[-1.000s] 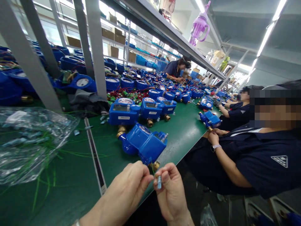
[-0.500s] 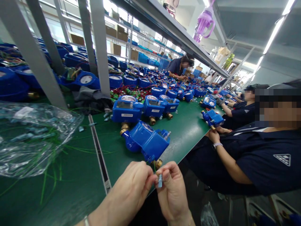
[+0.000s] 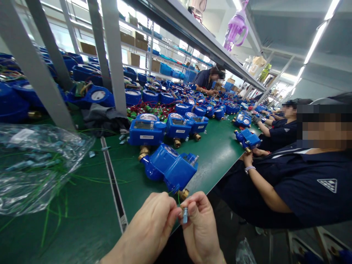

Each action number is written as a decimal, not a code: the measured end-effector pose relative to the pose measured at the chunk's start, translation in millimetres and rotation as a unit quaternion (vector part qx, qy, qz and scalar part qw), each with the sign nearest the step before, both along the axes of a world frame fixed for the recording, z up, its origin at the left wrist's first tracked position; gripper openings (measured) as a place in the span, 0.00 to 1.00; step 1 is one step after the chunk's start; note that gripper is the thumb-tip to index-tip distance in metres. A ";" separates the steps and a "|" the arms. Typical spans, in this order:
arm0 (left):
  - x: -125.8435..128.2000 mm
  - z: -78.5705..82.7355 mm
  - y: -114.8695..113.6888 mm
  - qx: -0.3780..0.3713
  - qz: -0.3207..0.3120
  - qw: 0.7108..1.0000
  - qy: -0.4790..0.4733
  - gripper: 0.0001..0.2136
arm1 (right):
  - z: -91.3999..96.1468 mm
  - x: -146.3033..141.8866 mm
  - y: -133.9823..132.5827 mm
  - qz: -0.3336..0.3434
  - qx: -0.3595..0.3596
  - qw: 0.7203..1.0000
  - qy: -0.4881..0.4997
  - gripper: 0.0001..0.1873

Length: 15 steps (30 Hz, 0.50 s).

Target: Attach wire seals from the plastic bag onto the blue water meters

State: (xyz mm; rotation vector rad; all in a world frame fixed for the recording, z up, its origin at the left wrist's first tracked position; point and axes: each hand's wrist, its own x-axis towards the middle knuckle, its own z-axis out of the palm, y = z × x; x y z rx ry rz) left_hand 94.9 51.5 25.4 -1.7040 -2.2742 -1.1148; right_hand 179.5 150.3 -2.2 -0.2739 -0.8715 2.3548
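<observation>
A small light-blue plastic wire seal (image 3: pixel 185 215) is pinched between the thumb and fingers of my right hand (image 3: pixel 202 223). From it a thin green wire (image 3: pixel 178 198) runs up toward the brass end of a blue water meter (image 3: pixel 172 167), which lies tilted near the table's front edge. My left hand (image 3: pixel 154 222) is closed, its thumb and fingertips meeting right beside the seal; what they pinch is hidden. Both hands are just in front of the meter.
A clear plastic bag (image 3: pixel 79 145) with light-blue seals and green wires lies on the left of the green table (image 3: pixel 90 205). Three upright meters (image 3: pixel 147 132) stand behind the tilted one. A co-worker (image 3: pixel 275 183) sits at the right, holding another meter (image 3: pixel 249 138). Metal posts (image 3: pixel 114 55) rise at the left.
The view has shifted slightly, so the table and meters appear a little further left. Both hands keep their pinch at the seal, with hardly any movement between them.
</observation>
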 end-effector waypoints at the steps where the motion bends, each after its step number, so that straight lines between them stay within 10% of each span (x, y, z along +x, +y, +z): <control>1: 0.0 -0.6 -0.3 -0.002 0.000 1.000 -0.005 0.09 | -0.3 -0.4 -0.1 0.001 0.000 1.000 -0.001 0.07; 15: -1.6 2.3 -1.3 -0.002 0.005 1.000 0.006 0.10 | -1.2 1.1 -1.0 -0.005 0.000 1.000 -0.006 0.09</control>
